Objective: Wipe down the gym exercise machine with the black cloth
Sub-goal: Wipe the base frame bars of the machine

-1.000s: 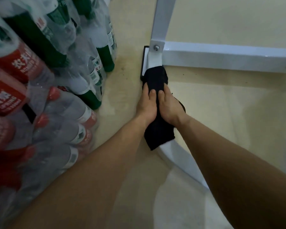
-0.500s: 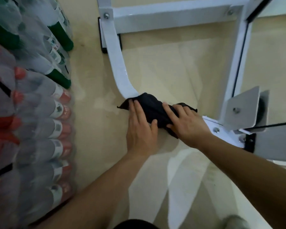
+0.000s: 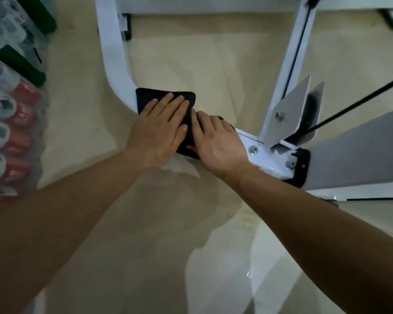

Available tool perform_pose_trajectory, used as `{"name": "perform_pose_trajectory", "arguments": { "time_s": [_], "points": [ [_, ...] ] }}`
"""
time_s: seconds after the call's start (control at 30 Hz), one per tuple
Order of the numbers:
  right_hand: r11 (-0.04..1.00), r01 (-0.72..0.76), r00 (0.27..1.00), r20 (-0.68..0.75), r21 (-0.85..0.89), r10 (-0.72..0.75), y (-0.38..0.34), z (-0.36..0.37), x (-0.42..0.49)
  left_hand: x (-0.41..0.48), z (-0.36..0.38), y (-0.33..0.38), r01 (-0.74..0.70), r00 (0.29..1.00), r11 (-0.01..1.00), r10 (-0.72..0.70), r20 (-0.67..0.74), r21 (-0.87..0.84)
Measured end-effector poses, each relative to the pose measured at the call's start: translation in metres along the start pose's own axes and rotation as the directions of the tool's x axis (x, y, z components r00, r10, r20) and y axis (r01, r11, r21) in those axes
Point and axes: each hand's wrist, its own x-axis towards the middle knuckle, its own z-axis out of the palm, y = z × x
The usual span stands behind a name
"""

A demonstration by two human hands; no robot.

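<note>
both hands flat on the black cloth (image 3: 150,97), nothing pinched. left hand (image 3: 159,132): fingers straight, slightly spread, palm down on the cloth's middle. right hand (image 3: 216,143): just beside it, fingers straight too, pressing the cloth's near-right part

cloth is draped over the white base tube (image 3: 114,64) of the machine, right where the tube comes out of its bend. so the tube sits directly under both palms (hidden there) and its long axis leaves the hands two ways: past the left hand's fingertips, curving away from the person, and out to the right of the right hand, to the bolted plate (image 3: 261,155) where the upright post (image 3: 290,64) and pulley bracket (image 3: 288,109) meet

judgement: this is a wipe stroke along the tube, mid-task. next pass has to follow that axis, not cross it. right hand is nearer the plate end, left hand nearer the bend. bolt heads and bracket edges by the right hand could snag the cloth. black cable (image 3: 361,103) runs beyond the bracket, well apart from both hands

left of the left hand, well apart: shrink-wrapped bottle packs (image 3: 11,123) on the floor (image 3: 202,64)
</note>
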Motion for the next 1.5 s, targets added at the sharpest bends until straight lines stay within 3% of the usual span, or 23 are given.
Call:
{"name": "perform_pose_trajectory", "arguments": {
  "time_s": [0.2, 0.37, 0.7, 0.8, 0.93, 1.13, 1.33, 1.5],
  "points": [
    [0.991, -0.011, 0.997, 0.072, -0.132, 0.021, 0.031, -0.012, -0.061, -0.007, 0.0, 0.055, -0.114, 0.993, 0.992, 0.114, 0.007, 0.052],
    [0.971, -0.024, 0.994, 0.102, -0.238, 0.049, 0.031, -0.018, -0.082, -0.004, 0.002, 0.06, -0.237, 0.972, 0.969, 0.235, 0.023, 0.074],
    [0.992, -0.123, 0.989, 0.078, 0.01, 0.122, -0.011, -0.01, -0.011, -0.007, -0.009, -0.004, -0.162, 0.986, 0.985, 0.159, 0.053, 0.058],
    [0.99, -0.139, 0.988, 0.072, -0.022, 0.14, -0.005, -0.015, -0.047, -0.01, -0.009, 0.008, -0.191, 0.982, 0.981, 0.19, 0.025, 0.029],
    [0.983, -0.155, 0.976, 0.139, -0.094, 0.167, -0.002, -0.027, -0.105, -0.015, 0.001, 0.045, -0.331, 0.943, 0.943, 0.332, -0.013, 0.011],
    [0.945, -0.316, 0.912, 0.249, -0.085, 0.327, -0.009, -0.041, -0.16, -0.014, -0.002, 0.082, -0.457, 0.889, 0.889, 0.458, 0.028, -0.021],
    [0.868, -0.495, 0.827, 0.287, -0.035, 0.483, -0.003, -0.053, -0.161, -0.013, -0.012, 0.115, -0.443, 0.89, 0.878, 0.455, 0.031, -0.178],
    [0.877, -0.465, 0.862, 0.291, 0.122, 0.416, 0.001, -0.053, -0.134, -0.014, -0.017, 0.101, -0.368, 0.918, 0.914, 0.386, 0.088, -0.168]
  ]
}}
